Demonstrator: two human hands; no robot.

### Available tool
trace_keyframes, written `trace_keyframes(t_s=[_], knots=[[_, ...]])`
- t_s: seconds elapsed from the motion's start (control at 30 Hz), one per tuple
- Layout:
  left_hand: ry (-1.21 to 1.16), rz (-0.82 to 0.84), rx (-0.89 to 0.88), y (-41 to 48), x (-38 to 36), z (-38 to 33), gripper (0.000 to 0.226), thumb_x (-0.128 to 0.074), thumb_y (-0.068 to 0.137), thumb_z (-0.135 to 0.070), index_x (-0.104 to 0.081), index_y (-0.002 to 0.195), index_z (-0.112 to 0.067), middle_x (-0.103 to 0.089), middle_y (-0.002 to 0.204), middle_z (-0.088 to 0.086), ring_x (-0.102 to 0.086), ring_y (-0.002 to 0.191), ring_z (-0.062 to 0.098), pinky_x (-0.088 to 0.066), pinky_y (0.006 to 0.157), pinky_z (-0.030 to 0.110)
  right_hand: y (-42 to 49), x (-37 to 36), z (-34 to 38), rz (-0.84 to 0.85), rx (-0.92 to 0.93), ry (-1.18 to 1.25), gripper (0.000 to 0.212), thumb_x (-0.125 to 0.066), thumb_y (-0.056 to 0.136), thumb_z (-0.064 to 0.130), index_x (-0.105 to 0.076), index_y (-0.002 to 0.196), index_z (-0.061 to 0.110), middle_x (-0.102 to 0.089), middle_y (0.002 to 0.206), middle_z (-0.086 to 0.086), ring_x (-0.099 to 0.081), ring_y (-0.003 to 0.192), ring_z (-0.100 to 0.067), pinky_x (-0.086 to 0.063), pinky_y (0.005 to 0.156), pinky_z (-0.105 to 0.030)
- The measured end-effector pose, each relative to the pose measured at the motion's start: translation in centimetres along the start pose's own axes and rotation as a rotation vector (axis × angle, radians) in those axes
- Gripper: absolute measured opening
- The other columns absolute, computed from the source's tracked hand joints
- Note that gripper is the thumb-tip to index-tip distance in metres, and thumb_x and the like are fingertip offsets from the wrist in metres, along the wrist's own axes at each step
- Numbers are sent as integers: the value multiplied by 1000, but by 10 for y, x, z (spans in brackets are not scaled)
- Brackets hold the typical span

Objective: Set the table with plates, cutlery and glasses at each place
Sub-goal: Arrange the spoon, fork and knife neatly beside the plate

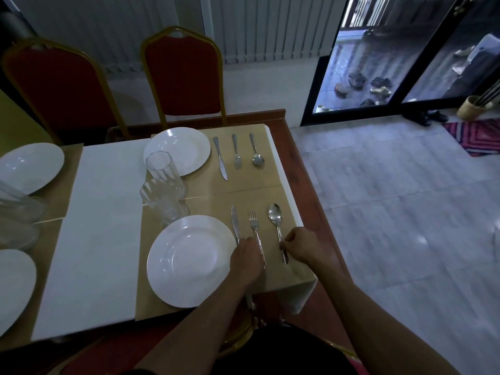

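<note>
A white plate (186, 262) lies on the near tan placemat (151, 293). To its right lie a knife (234, 223), a fork (254, 226) and a spoon (276, 219). My left hand (247, 259) lies over the knife and fork handles, fingers curled down on them. My right hand (303, 246) pinches the spoon's handle. Beside the near plate's far edge stands a clear glass (161, 201), with a second glass (165, 171) just behind it. The far place has a plate (180, 147), a knife (221, 158), a fork (236, 152) and a spoon (256, 154).
Two more white plates (29, 166) (13, 285) and several glasses (19, 209) sit at the left edge. Two red chairs (184, 74) stand behind the table. The table's wooden rim (311, 190) runs along the right, with tiled floor beyond.
</note>
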State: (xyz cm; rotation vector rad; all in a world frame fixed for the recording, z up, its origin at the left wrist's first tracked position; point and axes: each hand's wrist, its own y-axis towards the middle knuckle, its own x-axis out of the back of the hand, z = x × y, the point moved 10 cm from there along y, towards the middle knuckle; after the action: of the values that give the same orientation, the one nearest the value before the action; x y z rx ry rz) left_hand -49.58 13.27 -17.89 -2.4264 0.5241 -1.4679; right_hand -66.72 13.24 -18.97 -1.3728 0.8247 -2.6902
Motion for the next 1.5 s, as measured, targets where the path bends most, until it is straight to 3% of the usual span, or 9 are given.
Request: trace_keyframes(t_s=[0.2,0.5,0.63,0.83,1.03,1.2,1.33,1.5], knots=[[-41,-19,52,13,1,-4,15,-53,99,-11,-56,112,-5,-64,111,11,-65,97,26,-42,69,27,9,-2,7,16,19,-62,19,-75,82,27,-69,80,9,-71,77,-3,-69,75,-16,-60,74,-38],[-48,-26,73,22,-5,-12,27,-55,99,-11,-55,125,-3,-63,122,11,-63,110,24,-49,89,30,18,-4,4,29,20,-55,22,-75,83,26,-70,85,5,-71,85,-7,-68,82,-21,-57,78,-36],[-80,-35,62,21,-6,-10,20,-59,96,-11,-57,114,-4,-64,111,9,-63,100,22,-43,72,25,19,-6,2,30,22,-52,22,-74,84,26,-70,84,3,-71,83,-7,-69,80,-21,-58,75,-35],[-116,-14,112,14,-19,2,18,-64,92,-17,-55,107,-11,-64,101,5,-57,80,15,-45,66,24,18,-10,0,44,28,-55,24,-72,85,25,-71,77,2,-71,76,-9,-70,73,-20,-54,68,-30],[-98,-25,99,21,-8,0,15,-62,95,-17,-58,105,-7,-60,89,3,-54,73,12,-31,50,17,20,-12,0,52,34,-36,22,-73,85,22,-70,80,1,-71,78,-10,-71,73,-21,-59,71,-33],[-61,-55,114,21,-2,1,18,-60,97,-20,-60,105,-4,-66,96,6,-56,76,12,-39,63,20,21,-11,1,53,32,-46,22,-73,84,22,-70,82,0,-72,80,-12,-70,75,-23,-60,76,-40],[-81,-30,132,21,-8,-2,20,-65,92,-16,-61,109,-5,-67,103,8,-66,91,21,-41,66,24,21,-13,1,67,30,-48,23,-72,83,21,-70,78,-2,-72,75,-12,-71,71,-23,-61,75,-41],[-72,-25,123,21,-10,0,18,-64,93,-16,-61,106,-4,-67,101,9,-67,90,22,-42,65,24,23,-15,0,85,25,-50,24,-73,83,24,-70,76,1,-71,70,-10,-72,67,-22,-62,73,-42]])
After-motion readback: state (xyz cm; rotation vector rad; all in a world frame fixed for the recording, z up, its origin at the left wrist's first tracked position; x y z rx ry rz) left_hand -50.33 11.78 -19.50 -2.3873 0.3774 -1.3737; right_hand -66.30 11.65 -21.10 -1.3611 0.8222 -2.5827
